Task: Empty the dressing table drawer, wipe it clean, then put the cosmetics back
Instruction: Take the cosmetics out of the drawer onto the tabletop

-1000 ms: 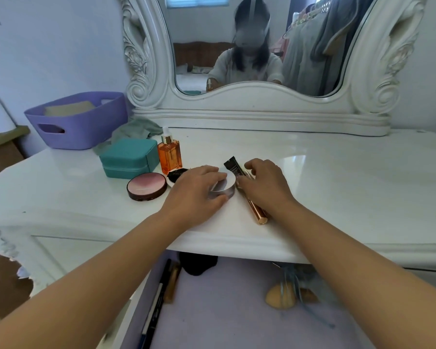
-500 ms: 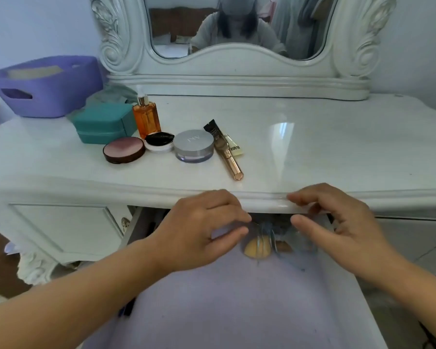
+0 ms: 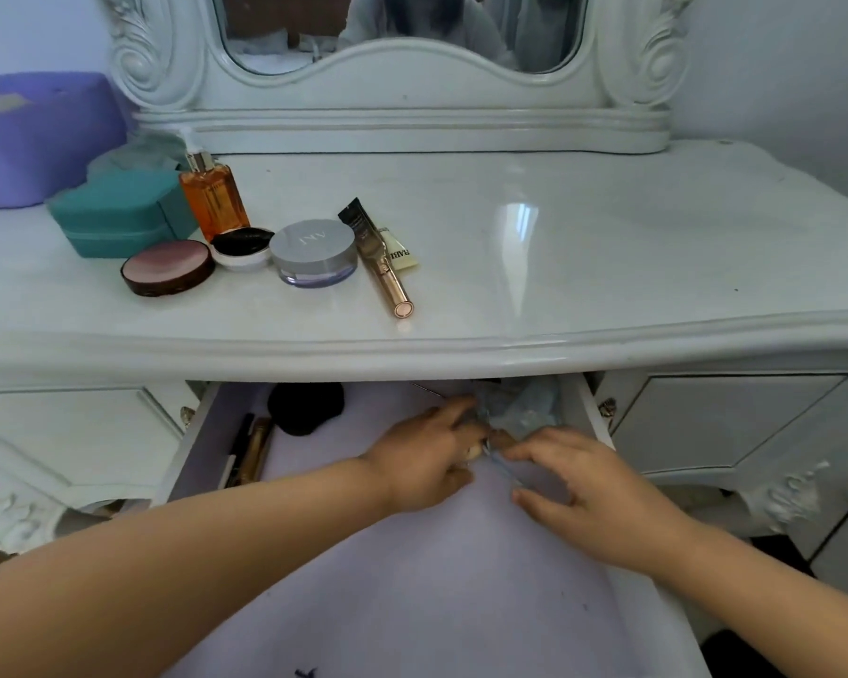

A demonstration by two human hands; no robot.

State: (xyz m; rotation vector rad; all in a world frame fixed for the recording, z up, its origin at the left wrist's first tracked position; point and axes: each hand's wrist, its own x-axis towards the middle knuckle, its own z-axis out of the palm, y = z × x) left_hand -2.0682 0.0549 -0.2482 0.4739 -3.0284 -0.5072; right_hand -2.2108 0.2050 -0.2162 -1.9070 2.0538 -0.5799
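Note:
The drawer point(image 3: 412, 579) with a lilac liner stands pulled out under the dressing table top point(image 3: 559, 266). My left hand point(image 3: 427, 457) and my right hand point(image 3: 583, 482) meet at its back right, on a clear bluish plastic bag point(image 3: 525, 408) and a beige sponge that is mostly hidden under the fingers. A black puff point(image 3: 304, 406) and a gold tube beside a black pencil point(image 3: 250, 450) lie at the drawer's left. On the top stand an orange bottle point(image 3: 214, 198), a pink compact point(image 3: 167, 266), a small black-lidded jar point(image 3: 241, 247), a grey powder jar point(image 3: 313, 252) and a rose-gold tube point(image 3: 380, 261).
A teal box point(image 3: 118, 217) and a purple basket point(image 3: 35, 139) sit at the table's back left. The carved mirror frame point(image 3: 402, 90) runs along the back. Closed side drawers flank the open one on the left point(image 3: 69, 433) and right point(image 3: 720, 423).
Both hands left the grey powder jar and rose-gold tube on the top, dropped below the table edge and reached into the drawer, closing in on the plastic bag and sponge.

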